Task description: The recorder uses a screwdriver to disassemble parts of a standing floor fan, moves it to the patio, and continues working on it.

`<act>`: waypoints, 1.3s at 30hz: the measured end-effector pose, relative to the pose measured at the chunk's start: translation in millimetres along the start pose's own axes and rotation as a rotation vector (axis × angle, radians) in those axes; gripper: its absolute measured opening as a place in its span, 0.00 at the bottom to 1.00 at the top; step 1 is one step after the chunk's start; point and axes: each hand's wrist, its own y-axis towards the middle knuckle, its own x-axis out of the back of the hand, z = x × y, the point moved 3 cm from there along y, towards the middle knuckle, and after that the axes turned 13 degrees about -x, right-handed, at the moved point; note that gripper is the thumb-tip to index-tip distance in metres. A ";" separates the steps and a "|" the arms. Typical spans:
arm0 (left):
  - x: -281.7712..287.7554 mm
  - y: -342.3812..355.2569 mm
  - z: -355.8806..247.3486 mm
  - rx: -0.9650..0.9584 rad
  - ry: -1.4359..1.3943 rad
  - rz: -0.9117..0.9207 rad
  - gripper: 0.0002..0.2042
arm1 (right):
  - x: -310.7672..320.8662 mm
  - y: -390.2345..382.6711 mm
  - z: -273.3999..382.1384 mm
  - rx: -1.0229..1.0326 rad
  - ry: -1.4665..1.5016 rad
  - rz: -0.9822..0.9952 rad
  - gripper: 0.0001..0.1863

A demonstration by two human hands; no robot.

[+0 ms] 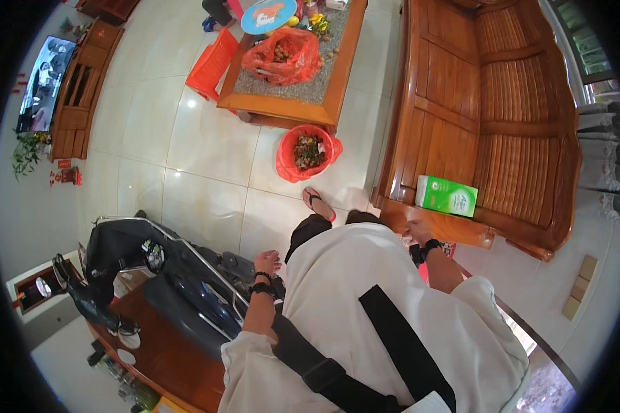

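Observation:
My left hand point(267, 261) hangs beside my body, close to the black scooter point(207, 275). Its fingers are loosely bent and hold nothing that I can see. On the other side, my right hand point(417, 233) is at the end of the wooden bench point(455, 103), with loosely bent fingers and nothing visible in them. I cannot tell whether it touches the wood. Just beyond it on the bench lies a green and white tissue pack point(448, 196). Both wrists wear dark bands.
Ahead on the tiled floor stands a red-lined bin point(282, 162) with scraps in it. Behind it is a stone-topped table point(255, 86) bearing a red plastic bag point(289, 55) of fruit. A red stool point(210, 65) stands beside that table. A television point(47, 82) is far left.

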 end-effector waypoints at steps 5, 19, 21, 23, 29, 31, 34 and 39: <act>24.8 58.1 -69.7 -0.068 0.011 0.018 0.15 | -15.7 27.6 76.4 0.138 -0.007 -0.008 0.16; -30.8 87.8 -175.4 0.178 -0.073 -0.147 0.12 | 45.9 228.0 463.9 0.108 -0.108 0.082 0.14; -66.9 75.6 -184.2 0.316 -0.167 -0.210 0.13 | 43.4 314.2 492.9 0.203 -0.333 0.100 0.21; -86.7 54.6 -186.6 0.469 -0.171 -0.230 0.13 | 8.7 344.2 552.4 0.280 -0.426 0.109 0.23; -155.0 50.4 -196.5 0.638 -0.118 -0.263 0.13 | -59.6 492.5 650.9 0.521 -1.022 -0.105 0.29; -162.3 27.1 -172.5 0.671 -0.210 -0.350 0.14 | -74.8 542.9 656.7 0.788 -1.034 -0.175 0.24; -205.4 24.3 -200.6 0.721 -0.157 -0.445 0.13 | -93.9 589.1 657.1 0.780 -1.043 -0.143 0.24; -234.2 7.8 -191.1 0.727 -0.235 -0.535 0.12 | -91.6 634.6 653.8 0.763 -1.065 -0.145 0.23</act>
